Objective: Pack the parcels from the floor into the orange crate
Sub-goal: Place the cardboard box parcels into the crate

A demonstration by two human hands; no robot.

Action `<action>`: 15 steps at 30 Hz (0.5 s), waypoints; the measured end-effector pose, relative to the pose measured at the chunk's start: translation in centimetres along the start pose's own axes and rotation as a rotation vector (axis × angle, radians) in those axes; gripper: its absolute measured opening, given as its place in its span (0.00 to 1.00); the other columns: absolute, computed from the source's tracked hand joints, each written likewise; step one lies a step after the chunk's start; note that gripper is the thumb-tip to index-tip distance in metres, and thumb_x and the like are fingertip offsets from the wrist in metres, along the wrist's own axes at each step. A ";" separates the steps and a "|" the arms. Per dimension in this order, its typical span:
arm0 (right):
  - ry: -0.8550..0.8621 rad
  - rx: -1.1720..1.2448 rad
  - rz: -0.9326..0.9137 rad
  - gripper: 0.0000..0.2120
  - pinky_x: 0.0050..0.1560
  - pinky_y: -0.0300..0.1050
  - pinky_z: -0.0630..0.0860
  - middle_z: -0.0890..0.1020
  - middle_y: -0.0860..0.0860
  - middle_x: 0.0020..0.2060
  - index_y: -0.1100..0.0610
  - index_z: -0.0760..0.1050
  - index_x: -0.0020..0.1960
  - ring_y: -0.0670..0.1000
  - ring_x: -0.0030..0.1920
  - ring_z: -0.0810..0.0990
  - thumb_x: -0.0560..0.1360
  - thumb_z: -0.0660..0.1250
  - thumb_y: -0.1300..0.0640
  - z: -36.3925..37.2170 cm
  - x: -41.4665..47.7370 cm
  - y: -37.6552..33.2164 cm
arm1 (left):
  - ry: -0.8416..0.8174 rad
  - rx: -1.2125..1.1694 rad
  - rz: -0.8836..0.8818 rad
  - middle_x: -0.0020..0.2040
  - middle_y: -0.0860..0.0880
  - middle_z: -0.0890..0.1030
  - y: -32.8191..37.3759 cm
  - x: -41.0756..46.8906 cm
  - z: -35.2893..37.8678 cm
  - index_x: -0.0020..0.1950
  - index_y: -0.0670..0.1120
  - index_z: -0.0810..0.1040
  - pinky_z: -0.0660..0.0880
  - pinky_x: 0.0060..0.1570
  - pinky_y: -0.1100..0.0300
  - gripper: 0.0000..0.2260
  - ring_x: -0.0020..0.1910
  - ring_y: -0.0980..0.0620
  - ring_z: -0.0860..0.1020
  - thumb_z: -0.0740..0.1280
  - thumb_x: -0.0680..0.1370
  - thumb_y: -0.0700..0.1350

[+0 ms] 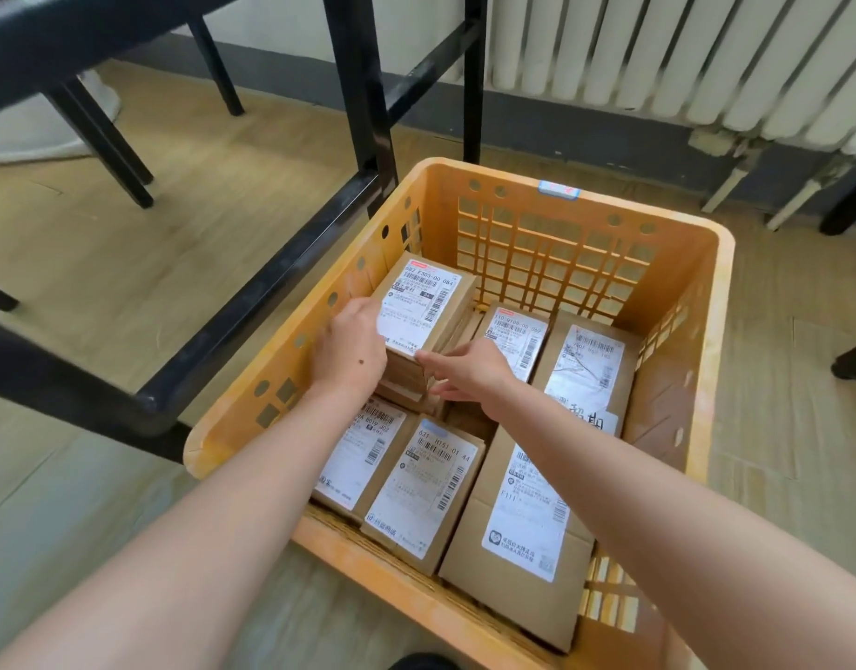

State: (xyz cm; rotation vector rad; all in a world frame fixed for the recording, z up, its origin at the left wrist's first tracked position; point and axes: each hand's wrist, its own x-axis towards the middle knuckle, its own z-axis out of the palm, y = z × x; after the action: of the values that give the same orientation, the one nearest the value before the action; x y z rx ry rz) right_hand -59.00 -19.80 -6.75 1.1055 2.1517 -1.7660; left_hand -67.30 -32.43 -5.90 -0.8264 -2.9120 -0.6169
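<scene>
The orange crate (pixel 585 205) stands on the floor in front of me with several brown cardboard parcels inside, each with a white label. A stack of thin parcels (pixel 426 307) rises at the crate's left wall. My left hand (pixel 348 350) holds the stack's left side. On the stack's near right corner my right hand (pixel 469 369) rests with its fingers straight. Lower parcels lie flat: two at the near left (pixel 416 486), a large one at the near right (pixel 522 529), two at the far right (pixel 590 365).
Black metal table legs and a floor rail (pixel 251 302) run close along the crate's left side. A white radiator (pixel 682 55) lines the wall behind. Wooden floor lies to the left and right of the crate.
</scene>
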 end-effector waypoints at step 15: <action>-0.168 0.009 -0.082 0.29 0.51 0.43 0.81 0.83 0.55 0.54 0.59 0.73 0.66 0.49 0.46 0.85 0.69 0.76 0.53 -2.7 0.2 2.5 | -0.365 0.238 0.094 0.79 0.50 0.50 2.8 2.8 1.1 0.78 0.57 0.52 0.52 0.72 0.41 0.35 0.76 0.40 0.47 0.62 0.74 0.64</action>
State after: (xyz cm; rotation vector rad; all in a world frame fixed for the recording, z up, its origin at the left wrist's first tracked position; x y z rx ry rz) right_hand -56.67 -17.17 -8.02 0.8489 2.1185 -1.8327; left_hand -68.13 -28.41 -5.49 -1.1370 -3.1493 -0.1148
